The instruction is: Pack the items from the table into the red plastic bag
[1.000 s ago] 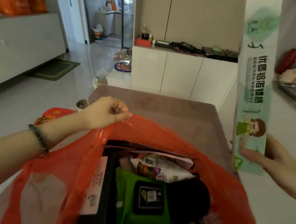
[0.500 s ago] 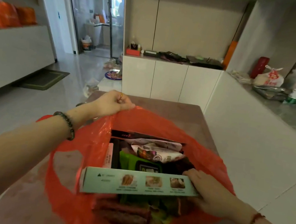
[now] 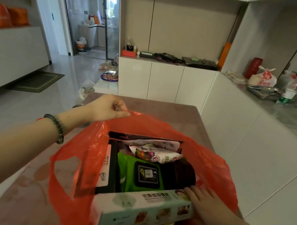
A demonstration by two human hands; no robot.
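Observation:
The red plastic bag (image 3: 213, 158) stands open on the brown table (image 3: 172, 113). My left hand (image 3: 106, 107) pinches its far rim and holds it up. A long pale green box (image 3: 142, 209) lies across the near side of the bag's mouth, and my right hand (image 3: 202, 200) grips its right end. Inside the bag lie a green wipes pack (image 3: 136, 173), a snack packet (image 3: 155, 154), a dark round item (image 3: 181, 173) and a black box (image 3: 113, 164) along the left wall.
White cabinets (image 3: 166, 82) stand behind the table. A grey counter (image 3: 285, 111) with bags, a bottle and metal trays runs along the right. Tiled floor with a green mat (image 3: 38, 81) lies to the left. A metal cup (image 3: 77, 106) peeks out behind my left wrist.
The pale green box was upright in my right hand beside the bag; it has come down flat into the bag and slid toward the near side. My left hand keeps the rim.

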